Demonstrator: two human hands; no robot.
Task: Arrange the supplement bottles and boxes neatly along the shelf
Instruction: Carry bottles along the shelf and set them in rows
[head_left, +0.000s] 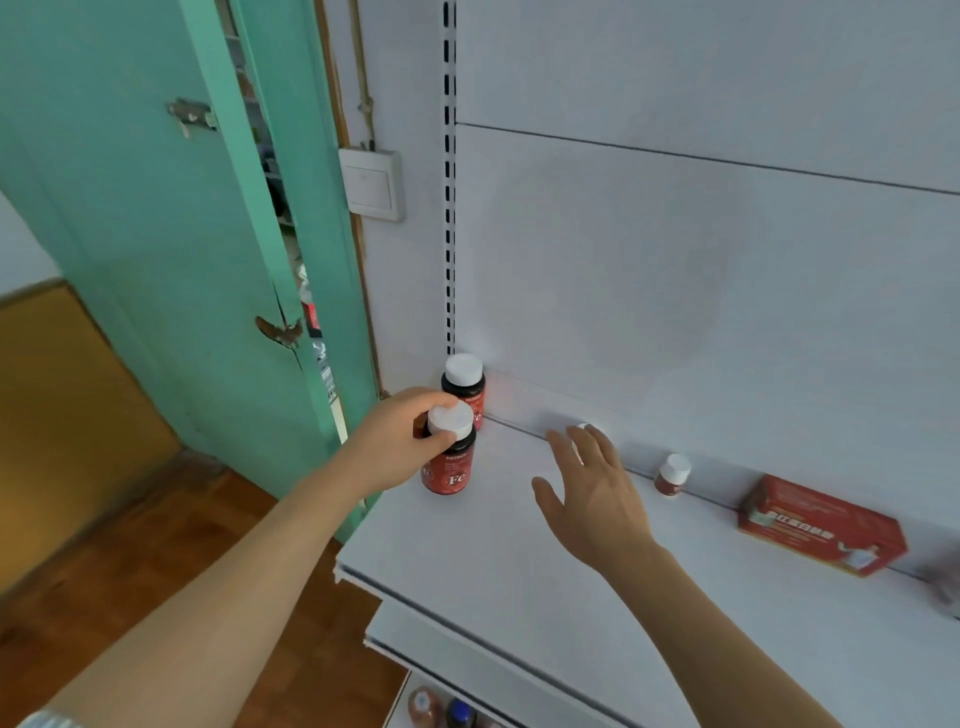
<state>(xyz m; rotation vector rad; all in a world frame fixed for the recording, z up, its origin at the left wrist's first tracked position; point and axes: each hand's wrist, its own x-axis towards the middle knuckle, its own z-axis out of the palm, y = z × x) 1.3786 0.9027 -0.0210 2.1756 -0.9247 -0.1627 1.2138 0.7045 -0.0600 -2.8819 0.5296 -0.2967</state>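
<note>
Left hand (400, 441): fingers curled round the white cap of a red bottle (449, 460) standing at the left end of the shelf (519, 545), apparently to seat it squarely in front of a second like bottle (464, 387) in the back corner. Right hand (592, 493): fingers spread and relaxed, holding nothing, reaching toward a white-capped item (583, 427) largely hidden behind its fingertips. Further right along the back edge: small bottle (672, 475) and red box (821, 525), spaced apart, probably awaiting alignment.
</note>
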